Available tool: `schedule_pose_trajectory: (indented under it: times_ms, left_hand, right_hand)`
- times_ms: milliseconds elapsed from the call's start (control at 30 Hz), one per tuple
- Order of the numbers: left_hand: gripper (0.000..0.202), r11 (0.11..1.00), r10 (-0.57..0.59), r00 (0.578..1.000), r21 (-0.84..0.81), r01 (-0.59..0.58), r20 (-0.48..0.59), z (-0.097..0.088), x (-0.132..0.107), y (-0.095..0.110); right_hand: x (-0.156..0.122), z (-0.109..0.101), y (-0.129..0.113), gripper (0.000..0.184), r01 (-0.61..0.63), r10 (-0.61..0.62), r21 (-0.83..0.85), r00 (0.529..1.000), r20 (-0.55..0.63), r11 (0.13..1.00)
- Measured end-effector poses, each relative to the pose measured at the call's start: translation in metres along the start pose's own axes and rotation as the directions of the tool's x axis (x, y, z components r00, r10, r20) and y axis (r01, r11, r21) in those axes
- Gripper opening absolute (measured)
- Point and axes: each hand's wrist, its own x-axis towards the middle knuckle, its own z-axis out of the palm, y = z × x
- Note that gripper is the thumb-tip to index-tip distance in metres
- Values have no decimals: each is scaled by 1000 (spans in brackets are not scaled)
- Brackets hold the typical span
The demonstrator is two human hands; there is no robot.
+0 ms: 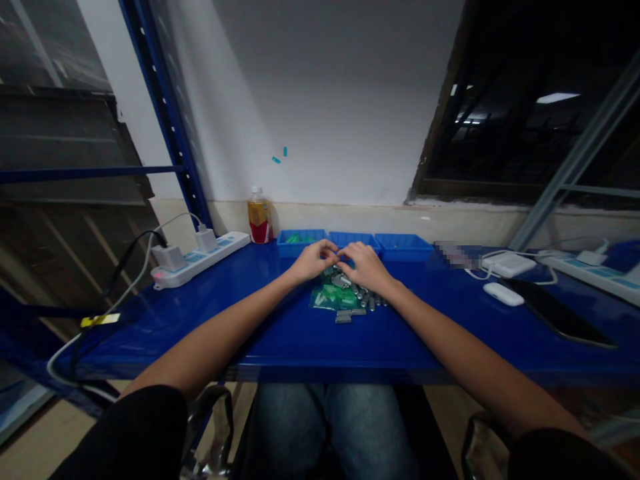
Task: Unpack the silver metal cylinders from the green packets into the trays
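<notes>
My left hand [314,259] and my right hand [364,265] meet fingertip to fingertip above a heap of small parts [345,297] on the blue table [280,333]. The heap is made of green plastic pieces and grey metal cylinders and clips. Both hands are curled in a pinch around something tiny that I cannot make out. Just behind the hands stand three blue trays [403,245], and the left one holds a few green pieces.
A drink bottle [259,217] stands by the wall. A white power strip [200,259] with plugged adapters lies at the left. At the right are white chargers [507,265], a dark tablet [555,312] and another power strip [595,270]. Blue shelving posts rise at the left.
</notes>
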Motion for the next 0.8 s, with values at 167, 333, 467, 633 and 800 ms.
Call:
schedule_pose_trajectory:
  times_ms: [167,333,467,633,800]
  left_hand:
    - [26,1000,-7,1000,-16,8,29,3,0,0]
    - [28,989,-6,999,147,-1,48,2,-2,-2]
    - [22,947,-4,991,319,-40,137,5,-4,-3]
    - [17,882,-51,991,471,-12,120,6,-2,0]
    - [22,859,-54,991,511,-18,126,-3,-8,8]
  right_hand:
    - [-1,2,-1,11,42,-41,-55,999,22,998]
    - [2,-3,18,20,-78,71,-69,993,-92,995]
    - [-3,-7,57,24,-264,247,-66,949,-195,962]
    - [-17,-9,101,26,-478,447,-77,858,-253,875]
    - [-21,-8,109,25,-509,477,-61,836,-271,859]
